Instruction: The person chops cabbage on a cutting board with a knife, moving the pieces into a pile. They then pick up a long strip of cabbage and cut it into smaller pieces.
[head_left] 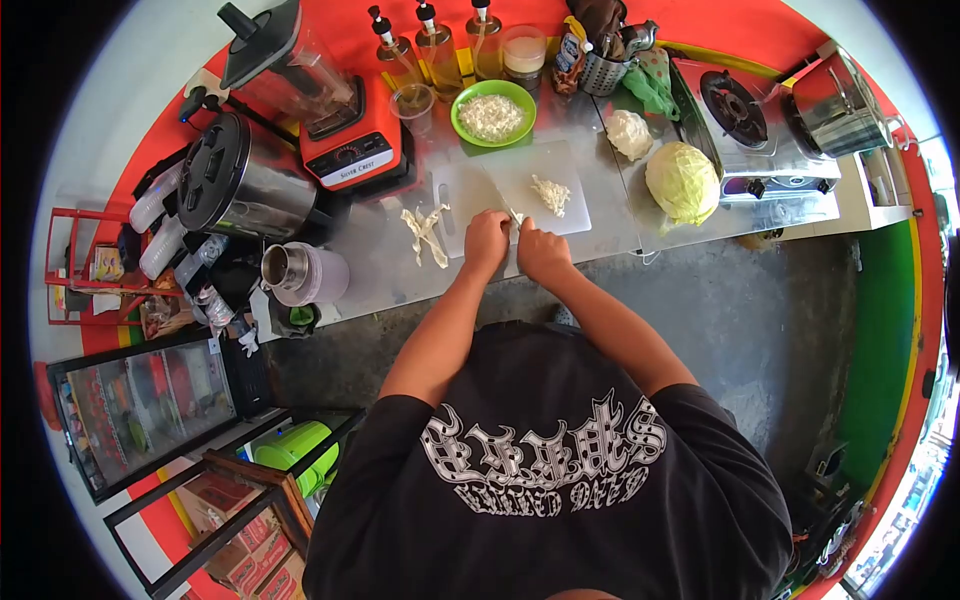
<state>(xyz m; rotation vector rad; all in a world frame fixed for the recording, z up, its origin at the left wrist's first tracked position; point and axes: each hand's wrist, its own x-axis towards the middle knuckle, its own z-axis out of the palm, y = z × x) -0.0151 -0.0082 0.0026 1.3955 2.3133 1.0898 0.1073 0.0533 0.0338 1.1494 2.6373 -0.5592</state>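
Note:
My left hand point(487, 243) is closed at the front edge of the white cutting board point(463, 190); what its fingers hold is too small to make out. Right beside it, my right hand point(543, 250) is closed at the lower end of a thin knife point(499, 188), whose blade points up and left over the board. A small pale piece point(516, 217) shows between the hands. Chopped white pieces point(550, 196) lie in a pile on the board's right half. Pale strips of peel point(424, 236) rest on the steel counter point(390, 275), left of the board.
Behind the board stand a green bowl point(493, 113) of chopped white food, a plastic cup point(412, 106) and pump bottles point(438, 58). A red blender point(350, 150) and a steel flask point(305, 273) are left. Cauliflower point(628, 134), cabbage point(683, 183) and a stove point(750, 120) are right.

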